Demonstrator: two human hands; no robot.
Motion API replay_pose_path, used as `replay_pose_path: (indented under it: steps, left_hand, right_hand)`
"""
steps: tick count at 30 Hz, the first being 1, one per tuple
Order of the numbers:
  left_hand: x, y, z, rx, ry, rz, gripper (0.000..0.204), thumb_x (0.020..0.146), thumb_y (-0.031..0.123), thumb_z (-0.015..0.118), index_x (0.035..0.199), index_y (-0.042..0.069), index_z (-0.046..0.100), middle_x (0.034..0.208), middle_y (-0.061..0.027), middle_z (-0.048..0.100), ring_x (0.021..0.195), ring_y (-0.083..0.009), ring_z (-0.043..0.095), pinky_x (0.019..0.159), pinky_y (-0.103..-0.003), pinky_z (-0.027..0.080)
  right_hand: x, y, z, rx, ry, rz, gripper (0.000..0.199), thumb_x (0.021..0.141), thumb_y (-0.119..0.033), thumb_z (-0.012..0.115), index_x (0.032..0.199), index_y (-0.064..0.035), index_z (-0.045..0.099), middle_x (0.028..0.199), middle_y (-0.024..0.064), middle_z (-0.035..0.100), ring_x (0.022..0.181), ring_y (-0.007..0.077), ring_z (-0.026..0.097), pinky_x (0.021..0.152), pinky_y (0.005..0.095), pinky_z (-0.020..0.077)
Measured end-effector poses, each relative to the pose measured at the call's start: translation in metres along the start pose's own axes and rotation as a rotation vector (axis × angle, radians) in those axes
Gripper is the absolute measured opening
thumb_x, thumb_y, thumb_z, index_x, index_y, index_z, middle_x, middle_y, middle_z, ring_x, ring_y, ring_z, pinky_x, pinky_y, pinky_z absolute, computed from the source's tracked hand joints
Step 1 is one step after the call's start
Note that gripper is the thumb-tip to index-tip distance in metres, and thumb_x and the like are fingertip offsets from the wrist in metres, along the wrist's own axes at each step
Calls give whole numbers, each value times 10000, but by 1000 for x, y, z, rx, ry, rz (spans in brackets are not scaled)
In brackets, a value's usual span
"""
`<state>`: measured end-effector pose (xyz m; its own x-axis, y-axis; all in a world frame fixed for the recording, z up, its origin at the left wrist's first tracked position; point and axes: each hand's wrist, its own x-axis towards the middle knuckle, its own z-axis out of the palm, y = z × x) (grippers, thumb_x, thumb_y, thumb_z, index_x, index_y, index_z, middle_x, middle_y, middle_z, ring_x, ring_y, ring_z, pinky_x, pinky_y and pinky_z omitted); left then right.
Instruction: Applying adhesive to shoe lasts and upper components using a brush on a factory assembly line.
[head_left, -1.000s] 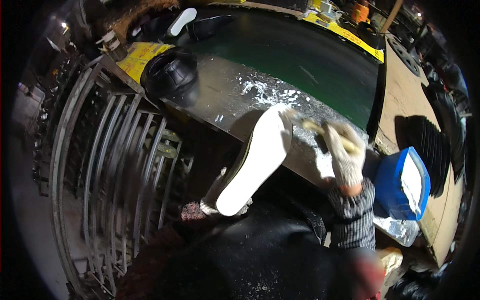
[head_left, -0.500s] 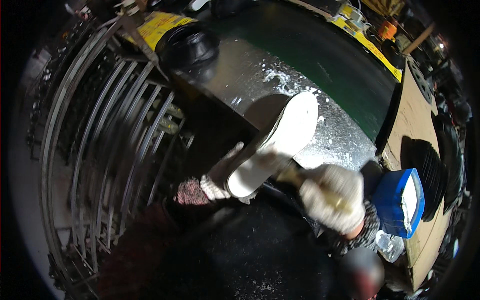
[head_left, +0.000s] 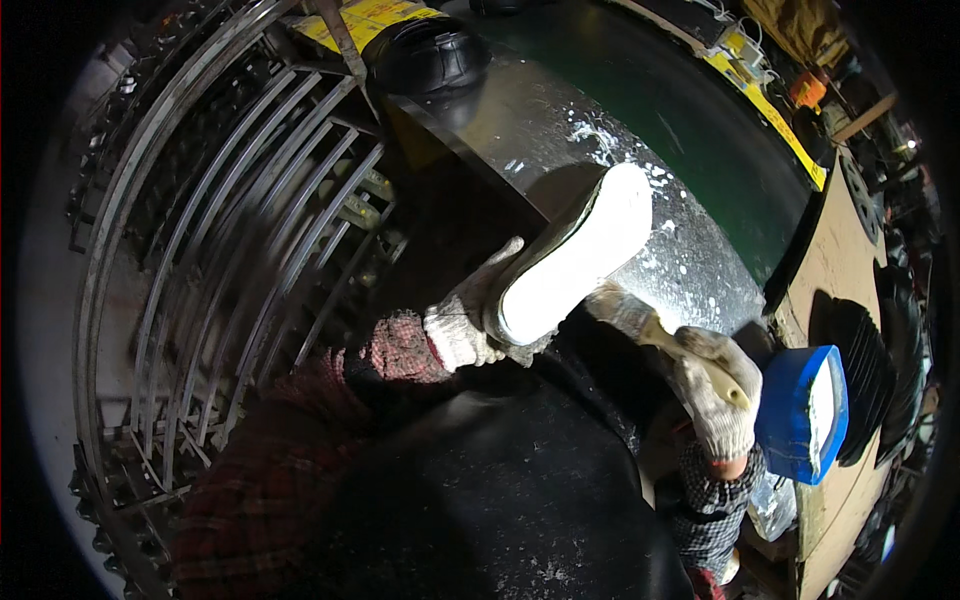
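My left hand [head_left: 466,318], in a knitted glove, grips a shoe [head_left: 580,250] by its lower end. The shoe's white, wet-looking bottom faces up, and a thin dark line runs along its left side. My right hand [head_left: 718,392], also gloved, is closed round the handle of a flat paintbrush [head_left: 628,312]. Those bristles sit just right of the shoe's edge; whether they touch it I cannot tell. A blue container [head_left: 792,425] with white stuff inside stands beside my right wrist.
Beyond the shoe lies a metal work surface [head_left: 700,265] spattered white, with a dark green belt [head_left: 660,120] behind it. A shiny black object [head_left: 425,60] rests at its far left end. A metal rack [head_left: 250,200] stands at left, cardboard [head_left: 815,270] at right.
The brush has left the shoe's lower part and moved right with my right hand. My left hand and the shoe sit slightly higher and further right as the whole view shifts.
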<state>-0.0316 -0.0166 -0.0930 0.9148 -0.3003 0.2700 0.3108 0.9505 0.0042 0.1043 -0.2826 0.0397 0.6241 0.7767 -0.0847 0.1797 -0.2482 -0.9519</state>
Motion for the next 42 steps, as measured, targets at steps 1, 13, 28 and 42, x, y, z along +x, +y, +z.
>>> replay_pose_path:
  steps: [1, 13, 28, 42]
  left_hand:
    - [3, 0, -2, 16, 147, 27, 612, 933, 542, 398, 1316, 68, 451, 1202, -177, 565, 1042, -302, 585, 858, -477, 506]
    - [-52, 14, -34, -399, 590, -69, 943, 754, 810, 394, 1281, 31, 466, 1030, -377, 542, 846, -523, 580, 660, -636, 481]
    - [-9, 64, 23, -91, 448, 152, 703, 877, 636, 422, 1271, 59, 510, 982, -276, 630, 728, -455, 633, 523, -535, 533]
    - [64, 268, 166, 2520, 1502, 804, 710, 805, 400, 669, 1344, 19, 409, 1270, -190, 548, 1178, -304, 526, 970, -357, 418]
  right_hand:
    - [-5, 1, 1, 76, -62, -75, 421, 879, -170, 638, 1185, 84, 501, 1076, 172, 629, 913, 240, 649, 801, 269, 550]
    - [98, 29, -10, 92, 479, -287, 180, 910, -54, 586, 1059, 45, 611, 955, 90, 634, 835, 147, 596, 766, 260, 489]
    - [56, -43, 50, -736, 1, -768, 361, 700, 65, 702, 1041, -29, 631, 878, 126, 613, 763, 293, 622, 641, 348, 504]
    - [28, 9, 17, -440, 426, -254, 230, 748, 23, 704, 972, -1, 658, 910, 150, 665, 843, 256, 656, 767, 323, 506]
